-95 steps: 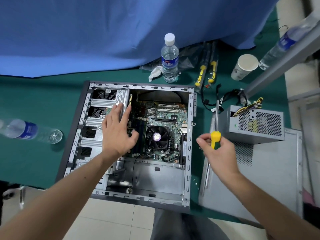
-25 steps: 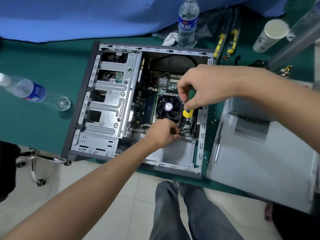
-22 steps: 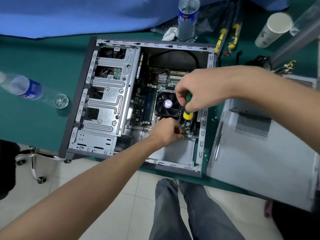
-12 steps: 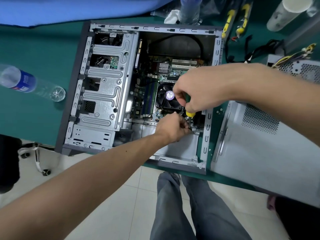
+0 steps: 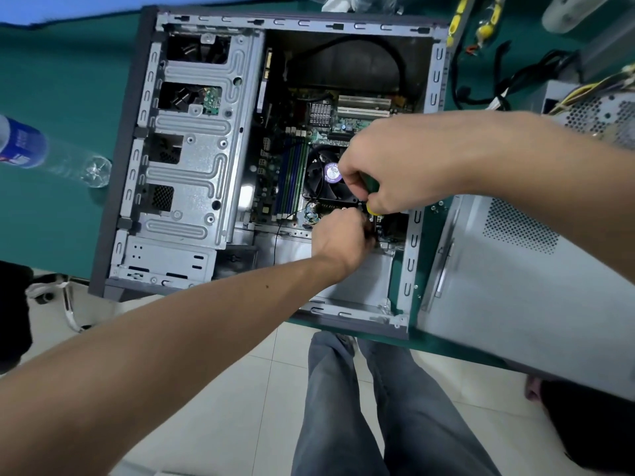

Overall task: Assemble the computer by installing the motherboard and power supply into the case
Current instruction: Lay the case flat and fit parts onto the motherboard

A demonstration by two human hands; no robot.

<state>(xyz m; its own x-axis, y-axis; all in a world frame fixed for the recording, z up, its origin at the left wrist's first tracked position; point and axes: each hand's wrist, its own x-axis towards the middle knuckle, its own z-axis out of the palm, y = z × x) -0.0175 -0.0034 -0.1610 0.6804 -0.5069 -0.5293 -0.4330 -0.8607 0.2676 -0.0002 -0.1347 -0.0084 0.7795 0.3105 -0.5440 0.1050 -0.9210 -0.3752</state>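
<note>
Green-yellow screwdriver (image 5: pixel 371 201) in right hand (image 5: pixel 395 166) grip; left hand (image 5: pixel 338 237) pinching near motherboard (image 5: pixel 292 173).

The right hand (image 5: pixel 395 166) covers most of the screwdriver (image 5: pixel 372 201); only a green and yellow section of handle shows. The shaft and tip are hidden behind the left hand (image 5: pixel 338 237). The power supply (image 5: pixel 598 115) and water bottle (image 5: pixel 24 146) are cut off by the frame edges.
</note>
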